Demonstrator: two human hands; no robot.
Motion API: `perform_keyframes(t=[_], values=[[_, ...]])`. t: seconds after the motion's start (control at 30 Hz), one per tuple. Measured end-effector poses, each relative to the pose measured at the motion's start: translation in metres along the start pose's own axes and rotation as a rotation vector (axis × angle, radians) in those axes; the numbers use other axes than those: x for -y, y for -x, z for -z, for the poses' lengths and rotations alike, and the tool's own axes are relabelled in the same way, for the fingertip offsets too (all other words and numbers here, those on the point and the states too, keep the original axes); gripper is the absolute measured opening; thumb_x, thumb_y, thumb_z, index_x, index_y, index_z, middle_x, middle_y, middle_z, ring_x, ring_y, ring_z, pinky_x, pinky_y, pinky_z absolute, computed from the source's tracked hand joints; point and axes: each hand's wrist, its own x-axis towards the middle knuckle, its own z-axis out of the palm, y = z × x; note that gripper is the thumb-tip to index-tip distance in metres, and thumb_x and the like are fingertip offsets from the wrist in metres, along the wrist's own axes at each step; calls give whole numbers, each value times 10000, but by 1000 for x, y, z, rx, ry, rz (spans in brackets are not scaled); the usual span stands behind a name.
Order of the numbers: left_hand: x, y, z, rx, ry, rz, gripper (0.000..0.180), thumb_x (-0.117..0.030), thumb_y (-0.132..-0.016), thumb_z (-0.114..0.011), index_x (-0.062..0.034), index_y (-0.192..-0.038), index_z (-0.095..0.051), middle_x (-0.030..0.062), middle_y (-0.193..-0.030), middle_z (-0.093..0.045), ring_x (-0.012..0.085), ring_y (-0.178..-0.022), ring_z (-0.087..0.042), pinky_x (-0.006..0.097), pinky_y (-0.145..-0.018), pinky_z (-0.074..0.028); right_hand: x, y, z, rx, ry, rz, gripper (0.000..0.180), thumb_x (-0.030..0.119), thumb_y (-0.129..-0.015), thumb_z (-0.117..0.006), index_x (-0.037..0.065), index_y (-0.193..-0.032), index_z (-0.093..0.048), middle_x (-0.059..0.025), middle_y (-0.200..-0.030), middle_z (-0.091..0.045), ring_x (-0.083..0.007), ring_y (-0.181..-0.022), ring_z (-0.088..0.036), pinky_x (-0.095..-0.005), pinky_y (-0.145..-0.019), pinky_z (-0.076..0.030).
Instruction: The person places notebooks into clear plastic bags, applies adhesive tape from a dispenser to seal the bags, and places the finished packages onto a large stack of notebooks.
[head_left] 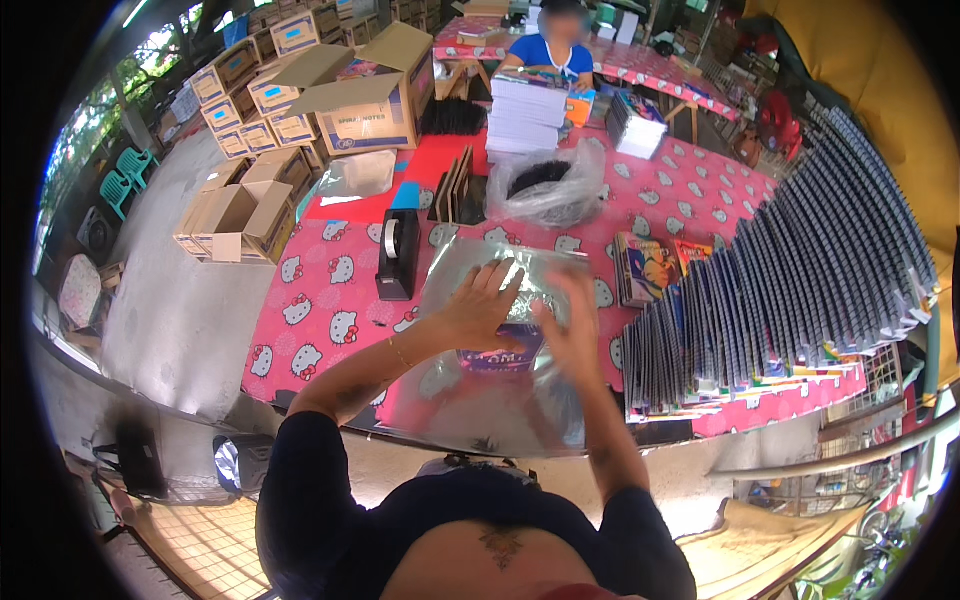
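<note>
A clear plastic sheet (430, 405) lies at the table's near edge, under and around a small purple notebook (497, 360) with a colourful cover. My left hand (485, 305) rests on the plastic over the notebook's upper part, palm down with its fingers stretched out. Beside it, over the right part of the plastic, is my right hand (572, 325). Its thumb stands apart and its fingers look extended, though blurred by motion; nothing shows in its grasp. Both hands hide much of the notebook's top. A black tape dispenser (398, 265) stands to the left of the plastic.
Spiral notebooks (770, 290) form a long leaning row at right, beside small colourful books (645, 270). Further back are a plastic bag (575, 205), upright brown boards (460, 190), a paper stack (525, 115) and an open carton (370, 120). Across the table sits a person (555, 55).
</note>
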Motion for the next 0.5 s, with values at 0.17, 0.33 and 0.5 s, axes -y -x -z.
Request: perform_keyframes(t=[0.17,0.33,0.5], values=[[-13,-40,3,349,337,155,576,-375,-585,-820,55,-912,-618,244,-980,-627,402,-977,-620,471,-826,-518,-2,113,-67,888,-1284,-803,546,340,-905,-681,97,-1362,-509,-125,-1329,-553,-276,-1222,-534,-405,-1007,-441],[-8,12,29,-51,756,574,641,-326,-646,-867,33,-1104,-599,192,-1000,-649,357,-991,-653,423,-868,-513,-52,130,-85,-157,-2081,-914,736,505,-878,-648,112,-1450,-404,-110,-1434,-500,-285,-1308,-486,-529,-1061,-423],[5,157,-48,-200,1346,887,887,-302,-789,-824,-1,-1464,-335,187,-1457,-428,294,-1411,-358,396,-1137,-316,-93,79,4,245,-924,-758,646,181,-807,-797,36,-1340,-463,-99,-1204,-618,-229,-1158,-586,-386,-981,-483]])
